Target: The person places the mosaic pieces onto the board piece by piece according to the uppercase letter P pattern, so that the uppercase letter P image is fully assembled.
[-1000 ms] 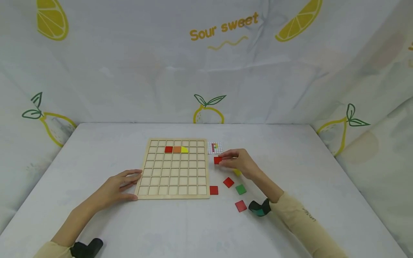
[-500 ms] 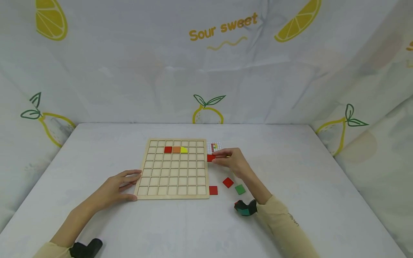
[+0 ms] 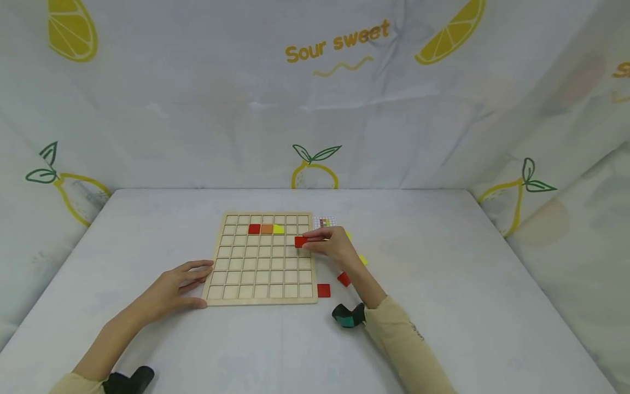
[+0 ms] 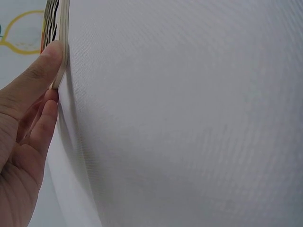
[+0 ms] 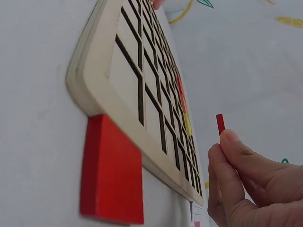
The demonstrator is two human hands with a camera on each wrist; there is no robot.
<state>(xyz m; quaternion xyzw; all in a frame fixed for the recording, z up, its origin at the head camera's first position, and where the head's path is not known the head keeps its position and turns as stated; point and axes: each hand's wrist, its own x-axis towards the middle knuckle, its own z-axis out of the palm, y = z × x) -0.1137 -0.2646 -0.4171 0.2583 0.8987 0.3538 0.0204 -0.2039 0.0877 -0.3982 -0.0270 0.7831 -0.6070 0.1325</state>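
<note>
A square wooden grid board [image 3: 252,262] lies on the table. In its upper rows sit a red tile [image 3: 254,229], an orange tile [image 3: 266,229] and a yellow piece [image 3: 278,229] side by side. My right hand [image 3: 337,249] pinches another red tile [image 3: 300,242] between thumb and fingertips, over the board's right side. The right wrist view shows this tile edge-on, held apart from the board. Relaxed fingers of my left hand [image 3: 172,290] touch the board's left edge, its thumb at the near left corner. In the left wrist view that thumb [image 4: 45,61] rests against the board's edge.
A small pattern card [image 3: 325,221] lies beside the board's upper right. Near the lower right corner is a red tile [image 3: 324,290]. Another red tile [image 3: 344,279] and a yellow piece [image 3: 363,260] lie partly behind my right arm. A printed curtain hangs behind the table.
My right hand has carried the red tile leftward from beside the card to over the board. Its forearm now covers more loose tiles, including the green one. The left hand stays at the board's edge.
</note>
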